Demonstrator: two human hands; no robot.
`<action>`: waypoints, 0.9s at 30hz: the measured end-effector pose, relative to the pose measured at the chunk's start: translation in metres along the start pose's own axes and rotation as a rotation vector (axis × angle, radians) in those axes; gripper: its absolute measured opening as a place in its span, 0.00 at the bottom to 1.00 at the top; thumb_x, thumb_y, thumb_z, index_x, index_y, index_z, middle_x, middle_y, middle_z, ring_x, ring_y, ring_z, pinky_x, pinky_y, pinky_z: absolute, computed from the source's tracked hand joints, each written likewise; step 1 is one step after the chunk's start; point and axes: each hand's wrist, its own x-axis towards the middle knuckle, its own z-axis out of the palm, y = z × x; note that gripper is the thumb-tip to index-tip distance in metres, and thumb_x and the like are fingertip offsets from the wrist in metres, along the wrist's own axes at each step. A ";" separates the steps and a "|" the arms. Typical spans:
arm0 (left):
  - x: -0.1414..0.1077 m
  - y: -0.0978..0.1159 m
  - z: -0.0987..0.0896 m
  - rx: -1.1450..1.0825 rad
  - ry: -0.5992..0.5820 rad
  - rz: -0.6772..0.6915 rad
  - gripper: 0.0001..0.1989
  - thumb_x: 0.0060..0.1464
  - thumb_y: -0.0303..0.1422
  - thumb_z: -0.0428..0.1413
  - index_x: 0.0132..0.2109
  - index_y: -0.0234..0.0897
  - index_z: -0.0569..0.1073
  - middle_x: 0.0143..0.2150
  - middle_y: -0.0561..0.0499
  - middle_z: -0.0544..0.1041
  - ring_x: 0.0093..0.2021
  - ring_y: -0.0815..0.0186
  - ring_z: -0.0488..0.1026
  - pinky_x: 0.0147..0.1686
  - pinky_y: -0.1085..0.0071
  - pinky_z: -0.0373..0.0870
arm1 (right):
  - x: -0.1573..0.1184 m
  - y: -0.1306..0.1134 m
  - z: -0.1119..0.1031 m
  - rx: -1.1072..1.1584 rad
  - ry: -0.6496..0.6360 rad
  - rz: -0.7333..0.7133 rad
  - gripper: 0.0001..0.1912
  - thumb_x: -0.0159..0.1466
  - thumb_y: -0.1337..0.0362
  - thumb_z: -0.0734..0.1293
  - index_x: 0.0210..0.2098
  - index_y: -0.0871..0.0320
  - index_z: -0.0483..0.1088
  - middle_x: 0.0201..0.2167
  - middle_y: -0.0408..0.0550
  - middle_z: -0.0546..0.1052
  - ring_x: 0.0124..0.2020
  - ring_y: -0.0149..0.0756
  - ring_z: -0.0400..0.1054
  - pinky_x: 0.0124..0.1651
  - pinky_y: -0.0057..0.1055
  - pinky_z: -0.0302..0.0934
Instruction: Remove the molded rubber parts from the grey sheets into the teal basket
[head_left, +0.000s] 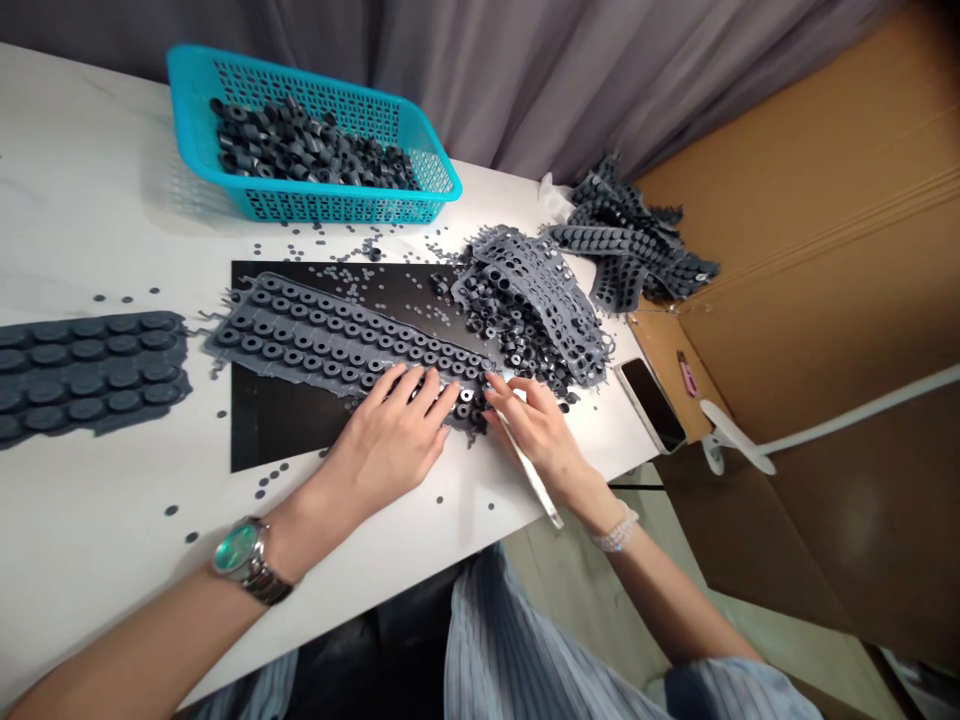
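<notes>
We pinch a slim white tool point(531, 475) in our right hand point(546, 440), just beside the black mat point(277, 425); our left hand point(394, 438), fingers spread and gripping nothing, rests on the grey moulded ring sheet point(322, 328) lying across the mat. We seem to be working rings at its right end, which calls for steady pressure. Beyond the mat stands the turquoise basket point(322, 205).

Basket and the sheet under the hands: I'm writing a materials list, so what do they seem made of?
Basket: probably plastic, smooth with a slight sheen, judging by its finely pierced walls.
Sheet: likely moulded rubber, dark grey and mostly matt; ragged edges and stringy ends suggest this, though soft plastic is possible.
</notes>
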 end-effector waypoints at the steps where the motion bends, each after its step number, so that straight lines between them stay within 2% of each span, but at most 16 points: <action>1: 0.000 0.000 0.000 -0.005 0.000 0.000 0.24 0.62 0.33 0.47 0.62 0.30 0.67 0.59 0.35 0.72 0.59 0.48 0.67 0.61 0.49 0.60 | 0.000 -0.001 0.000 -0.010 -0.013 -0.004 0.15 0.70 0.69 0.59 0.56 0.59 0.63 0.54 0.59 0.74 0.52 0.47 0.66 0.47 0.46 0.67; 5: 0.000 0.000 0.000 -0.009 -0.007 0.002 0.24 0.63 0.33 0.46 0.63 0.29 0.67 0.59 0.34 0.72 0.59 0.47 0.67 0.61 0.49 0.60 | 0.001 -0.001 0.005 -0.020 -0.020 0.021 0.16 0.70 0.71 0.57 0.56 0.61 0.62 0.55 0.62 0.71 0.53 0.48 0.64 0.49 0.45 0.68; 9: 0.000 0.000 0.000 -0.009 -0.011 0.001 0.24 0.62 0.33 0.46 0.63 0.29 0.67 0.59 0.35 0.71 0.59 0.48 0.67 0.62 0.50 0.60 | -0.003 0.002 0.009 0.002 0.162 0.318 0.14 0.70 0.72 0.55 0.54 0.62 0.63 0.49 0.62 0.72 0.48 0.46 0.64 0.46 0.44 0.68; 11: 0.000 -0.001 0.000 -0.013 -0.010 0.001 0.24 0.62 0.33 0.47 0.63 0.29 0.67 0.59 0.35 0.71 0.59 0.48 0.67 0.62 0.50 0.60 | -0.006 0.001 0.008 0.031 0.191 0.361 0.13 0.70 0.71 0.56 0.53 0.61 0.63 0.48 0.60 0.73 0.47 0.45 0.64 0.47 0.44 0.68; 16: -0.001 -0.001 0.001 0.005 -0.016 0.004 0.24 0.63 0.33 0.46 0.63 0.30 0.66 0.60 0.35 0.71 0.59 0.47 0.66 0.62 0.49 0.59 | -0.007 -0.005 0.002 0.087 0.139 0.138 0.16 0.68 0.71 0.61 0.55 0.58 0.64 0.55 0.58 0.73 0.52 0.44 0.64 0.49 0.41 0.68; 23: -0.002 0.000 0.001 0.017 -0.022 0.005 0.24 0.63 0.34 0.45 0.63 0.30 0.66 0.60 0.35 0.71 0.60 0.47 0.66 0.62 0.50 0.59 | -0.001 -0.006 -0.001 0.071 0.083 0.045 0.16 0.69 0.70 0.61 0.56 0.59 0.64 0.51 0.56 0.76 0.50 0.43 0.67 0.49 0.41 0.68; 27: -0.001 0.000 0.001 0.009 -0.015 0.003 0.24 0.63 0.34 0.46 0.63 0.30 0.67 0.59 0.35 0.71 0.60 0.47 0.66 0.61 0.49 0.60 | 0.000 -0.002 0.001 0.006 0.056 0.006 0.15 0.69 0.70 0.60 0.55 0.61 0.63 0.52 0.59 0.75 0.51 0.46 0.67 0.47 0.43 0.68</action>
